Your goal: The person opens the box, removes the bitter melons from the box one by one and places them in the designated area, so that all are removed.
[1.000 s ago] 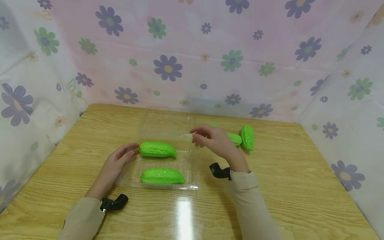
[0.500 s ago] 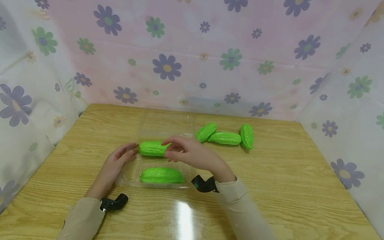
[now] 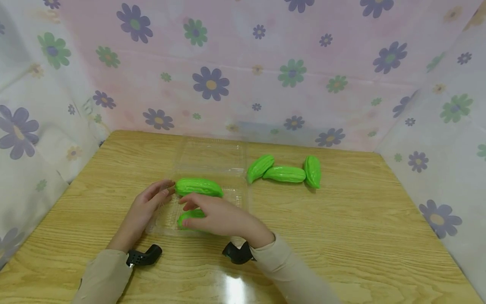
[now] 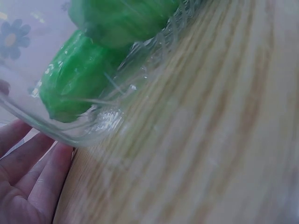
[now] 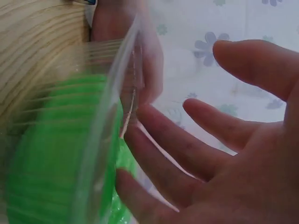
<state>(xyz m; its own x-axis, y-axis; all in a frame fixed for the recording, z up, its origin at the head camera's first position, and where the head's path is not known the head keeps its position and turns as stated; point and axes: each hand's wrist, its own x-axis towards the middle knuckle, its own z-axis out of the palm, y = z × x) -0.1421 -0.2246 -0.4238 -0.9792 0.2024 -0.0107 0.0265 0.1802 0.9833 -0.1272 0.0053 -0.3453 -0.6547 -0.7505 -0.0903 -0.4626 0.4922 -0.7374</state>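
Note:
A clear plastic clamshell container (image 3: 243, 207) stands with its lid (image 3: 212, 154) folded back. Inside lie two bright green, ridged bitter melons: a far one (image 3: 198, 186) and a near one (image 3: 186, 219). The fingers of my left hand (image 3: 146, 204) touch the container's left wall from outside, as the left wrist view also shows. My right hand (image 3: 220, 215) hovers over the near melon and hides most of it. In the right wrist view its fingers (image 5: 187, 144) are spread and hold nothing.
Three more bitter melons lie right of the lid: a slanted one (image 3: 260, 167), a sideways one (image 3: 284, 174) and an upright-lying one (image 3: 312, 172). The wooden table (image 3: 360, 223) backs onto a flowered cloth (image 3: 243, 84). A black wrist camera (image 3: 238, 252) sits on each wrist.
My right hand has moved left and toward me, from the container's right edge to above the near bitter melon. The left hand has stayed at the container's left wall.

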